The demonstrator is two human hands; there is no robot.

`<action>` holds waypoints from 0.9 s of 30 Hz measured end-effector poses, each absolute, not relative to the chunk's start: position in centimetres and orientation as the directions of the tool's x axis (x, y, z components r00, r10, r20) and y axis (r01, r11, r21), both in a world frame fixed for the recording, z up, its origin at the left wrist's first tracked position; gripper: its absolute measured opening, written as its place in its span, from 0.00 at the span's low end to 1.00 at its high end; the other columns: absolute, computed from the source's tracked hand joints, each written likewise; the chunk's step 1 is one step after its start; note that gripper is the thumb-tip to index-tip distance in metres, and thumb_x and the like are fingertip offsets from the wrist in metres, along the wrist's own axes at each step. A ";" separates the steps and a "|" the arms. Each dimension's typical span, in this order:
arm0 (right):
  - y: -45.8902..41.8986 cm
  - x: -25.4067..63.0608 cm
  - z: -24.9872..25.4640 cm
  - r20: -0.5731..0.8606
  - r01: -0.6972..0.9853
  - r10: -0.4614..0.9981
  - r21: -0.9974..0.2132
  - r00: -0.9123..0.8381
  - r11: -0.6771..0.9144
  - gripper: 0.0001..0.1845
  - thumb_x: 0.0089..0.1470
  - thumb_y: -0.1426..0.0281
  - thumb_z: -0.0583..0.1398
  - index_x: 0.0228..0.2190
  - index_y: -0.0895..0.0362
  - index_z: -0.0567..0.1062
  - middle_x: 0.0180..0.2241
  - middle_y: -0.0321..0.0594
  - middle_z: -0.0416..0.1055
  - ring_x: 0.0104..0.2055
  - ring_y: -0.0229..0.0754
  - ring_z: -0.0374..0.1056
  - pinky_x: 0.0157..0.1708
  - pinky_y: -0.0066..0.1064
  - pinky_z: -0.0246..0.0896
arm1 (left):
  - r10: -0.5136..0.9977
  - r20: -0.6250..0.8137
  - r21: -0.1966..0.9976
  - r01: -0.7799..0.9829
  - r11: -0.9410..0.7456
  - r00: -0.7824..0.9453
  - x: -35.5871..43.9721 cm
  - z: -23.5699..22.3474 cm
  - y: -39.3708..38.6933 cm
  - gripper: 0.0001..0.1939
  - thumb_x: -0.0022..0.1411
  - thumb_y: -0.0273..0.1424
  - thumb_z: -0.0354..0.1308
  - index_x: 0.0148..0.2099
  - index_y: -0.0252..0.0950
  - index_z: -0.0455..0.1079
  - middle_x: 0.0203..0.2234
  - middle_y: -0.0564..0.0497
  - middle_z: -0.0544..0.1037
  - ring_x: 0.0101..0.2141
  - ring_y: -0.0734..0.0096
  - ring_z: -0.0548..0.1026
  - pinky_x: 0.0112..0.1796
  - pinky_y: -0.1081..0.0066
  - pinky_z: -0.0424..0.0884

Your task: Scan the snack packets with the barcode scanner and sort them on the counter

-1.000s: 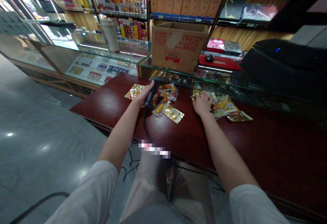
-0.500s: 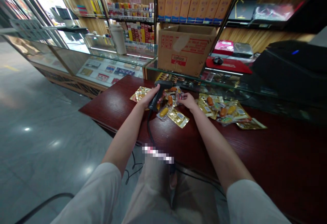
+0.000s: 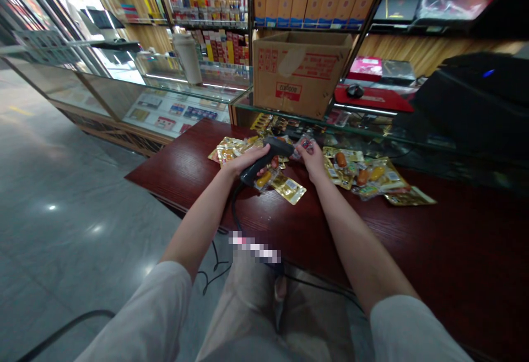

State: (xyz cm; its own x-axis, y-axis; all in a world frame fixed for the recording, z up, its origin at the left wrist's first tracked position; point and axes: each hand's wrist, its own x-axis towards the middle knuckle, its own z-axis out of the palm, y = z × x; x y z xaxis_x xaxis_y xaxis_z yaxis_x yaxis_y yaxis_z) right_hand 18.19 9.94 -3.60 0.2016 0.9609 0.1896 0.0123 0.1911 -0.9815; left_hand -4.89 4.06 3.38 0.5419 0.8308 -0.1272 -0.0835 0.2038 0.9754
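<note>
Directly behind the dark red table (image 3: 185,155), a glass counter (image 3: 417,144) carries an open cardboard box (image 3: 297,78), with a mouse (image 3: 355,91) on a red mat (image 3: 388,101) to its right and a tall cup (image 3: 188,59) to its left. Gold packets (image 3: 229,150) lie at the left of the work area; further gold packets (image 3: 378,173) overlap at the right, beyond the right forearm. A single gold packet (image 3: 290,189) lies flat between the forearms. The scanner (image 3: 279,146) partly covers the middle packets, and its cable (image 3: 234,207) runs down toward the table's front edge.

The left hand (image 3: 250,160) is wrapped around the scanner's handle, thumb uppermost, with the scanner's head directed right. The right hand (image 3: 313,162), back upward, has its fingers pinched on a small clear packet (image 3: 306,143) just beside the scanner's head; whether the two touch cannot be told.
</note>
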 end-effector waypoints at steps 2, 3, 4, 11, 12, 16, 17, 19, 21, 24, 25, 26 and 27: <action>9.9 18.0 -3.8 0.156 0.017 0.963 -0.988 0.218 0.157 0.24 0.43 0.52 0.64 0.38 0.51 0.69 0.38 0.39 0.75 0.42 0.46 0.73 0.43 0.41 0.74 | 0.822 -0.117 0.980 -0.069 0.186 0.557 -4.9 3.0 4.2 0.25 0.67 0.50 0.56 0.39 0.31 0.76 0.23 0.45 0.76 0.17 0.76 0.66 0.17 0.74 0.60; 9.9 17.9 -3.9 0.135 0.002 0.967 -0.990 0.215 0.138 0.23 0.44 0.52 0.64 0.38 0.51 0.68 0.37 0.39 0.75 0.41 0.46 0.74 0.41 0.41 0.74 | 0.820 -0.115 0.981 -0.064 0.181 0.560 -4.9 2.8 4.2 0.25 0.67 0.51 0.57 0.39 0.31 0.76 0.25 0.44 0.77 0.17 0.77 0.66 0.17 0.74 0.60; 9.8 17.8 -3.9 0.119 -0.018 0.971 -0.992 0.205 0.125 0.22 0.44 0.53 0.63 0.38 0.51 0.67 0.37 0.38 0.75 0.40 0.46 0.74 0.39 0.42 0.75 | 0.819 -0.115 0.982 -0.058 0.178 0.563 -4.9 2.6 4.3 0.25 0.67 0.51 0.57 0.39 0.31 0.76 0.25 0.44 0.77 0.17 0.77 0.66 0.18 0.74 0.60; 9.4 17.4 -3.6 0.086 -0.006 0.970 -0.996 0.228 0.089 0.16 0.47 0.61 0.62 0.38 0.50 0.64 0.33 0.35 0.73 0.29 0.43 0.72 0.29 0.42 0.76 | 0.802 -0.134 0.986 0.001 0.164 0.582 -5.0 1.9 4.9 0.29 0.62 0.56 0.59 0.37 0.30 0.74 0.19 0.48 0.72 0.18 0.75 0.67 0.20 0.73 0.63; 9.4 17.3 -3.6 0.082 0.007 0.968 -0.997 0.237 0.083 0.16 0.47 0.62 0.62 0.38 0.51 0.65 0.33 0.35 0.73 0.28 0.43 0.72 0.29 0.42 0.76 | 0.808 -0.128 0.987 -0.006 0.161 0.576 -5.0 1.8 5.0 0.29 0.61 0.56 0.60 0.36 0.31 0.73 0.20 0.48 0.73 0.17 0.75 0.67 0.20 0.73 0.62; 9.2 17.2 -3.4 0.084 -0.012 0.978 -0.996 0.192 0.088 0.16 0.48 0.63 0.61 0.40 0.51 0.66 0.35 0.36 0.73 0.31 0.44 0.74 0.30 0.43 0.77 | 0.825 -0.095 0.988 -0.052 0.149 0.557 -4.9 1.6 4.9 0.27 0.60 0.54 0.63 0.38 0.32 0.73 0.27 0.45 0.77 0.17 0.78 0.67 0.18 0.74 0.60; 9.1 17.3 -3.1 0.104 -0.001 0.979 -0.994 0.173 0.106 0.17 0.49 0.62 0.61 0.41 0.51 0.66 0.36 0.36 0.74 0.32 0.45 0.74 0.30 0.43 0.77 | 0.828 -0.095 0.987 -0.059 0.153 0.553 -4.9 1.7 4.9 0.26 0.60 0.54 0.63 0.39 0.32 0.73 0.27 0.45 0.77 0.17 0.78 0.67 0.18 0.74 0.60; 9.2 18.2 -2.4 0.157 0.079 0.979 -0.986 0.132 0.147 0.18 0.51 0.61 0.60 0.44 0.51 0.68 0.36 0.36 0.74 0.32 0.45 0.75 0.31 0.43 0.76 | 0.837 -0.107 0.984 -0.062 0.166 0.536 -4.9 1.9 4.6 0.26 0.62 0.53 0.62 0.40 0.31 0.74 0.26 0.46 0.77 0.17 0.77 0.67 0.18 0.74 0.60; 9.4 19.7 -1.2 0.202 0.247 0.973 -0.954 0.115 0.169 0.20 0.53 0.60 0.60 0.47 0.52 0.70 0.35 0.38 0.74 0.32 0.47 0.75 0.32 0.43 0.75 | 0.849 -0.125 0.981 -0.062 0.182 0.513 -5.2 2.4 4.5 0.27 0.63 0.53 0.60 0.41 0.31 0.75 0.23 0.47 0.76 0.17 0.76 0.67 0.18 0.74 0.60; 9.4 22.6 0.5 0.269 0.618 0.951 -0.776 0.152 0.121 0.21 0.55 0.62 0.60 0.49 0.56 0.72 0.35 0.46 0.76 0.38 0.53 0.76 0.41 0.46 0.72 | 0.872 -0.142 0.978 -0.070 0.197 0.468 -5.7 3.0 4.5 0.27 0.64 0.53 0.59 0.41 0.31 0.76 0.20 0.48 0.74 0.17 0.74 0.67 0.18 0.73 0.60; 9.2 23.5 0.9 0.275 0.722 0.948 -0.688 0.161 0.077 0.21 0.56 0.63 0.60 0.50 0.58 0.72 0.37 0.49 0.77 0.42 0.55 0.75 0.44 0.47 0.70 | 0.882 -0.140 0.978 -0.073 0.193 0.450 -5.9 3.2 4.6 0.26 0.64 0.53 0.59 0.40 0.31 0.76 0.19 0.48 0.73 0.17 0.74 0.67 0.18 0.73 0.61; 8.9 24.2 1.1 0.274 0.803 0.947 -0.596 0.170 0.028 0.22 0.57 0.64 0.60 0.51 0.60 0.72 0.39 0.54 0.77 0.45 0.58 0.74 0.47 0.49 0.68 | 0.894 -0.134 0.980 -0.077 0.184 0.428 -6.0 3.4 4.8 0.26 0.65 0.52 0.58 0.41 0.31 0.76 0.19 0.48 0.73 0.16 0.74 0.67 0.18 0.73 0.61; 8.4 24.7 1.2 0.277 0.862 0.944 -0.508 0.179 -0.014 0.23 0.58 0.65 0.59 0.53 0.62 0.70 0.43 0.59 0.76 0.48 0.60 0.73 0.50 0.51 0.66 | 0.906 -0.126 0.982 -0.080 0.172 0.405 -6.2 3.5 4.9 0.26 0.66 0.51 0.58 0.41 0.30 0.76 0.19 0.48 0.73 0.16 0.74 0.67 0.18 0.73 0.61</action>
State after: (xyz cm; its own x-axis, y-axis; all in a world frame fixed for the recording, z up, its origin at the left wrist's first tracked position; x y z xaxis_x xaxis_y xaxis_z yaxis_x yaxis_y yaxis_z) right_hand 24.71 8.44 1.20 0.1785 0.9443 0.2766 0.8615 -0.0142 -0.5076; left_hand -6.20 4.90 3.45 0.4048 0.9057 -0.1260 -0.0796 0.1722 0.9818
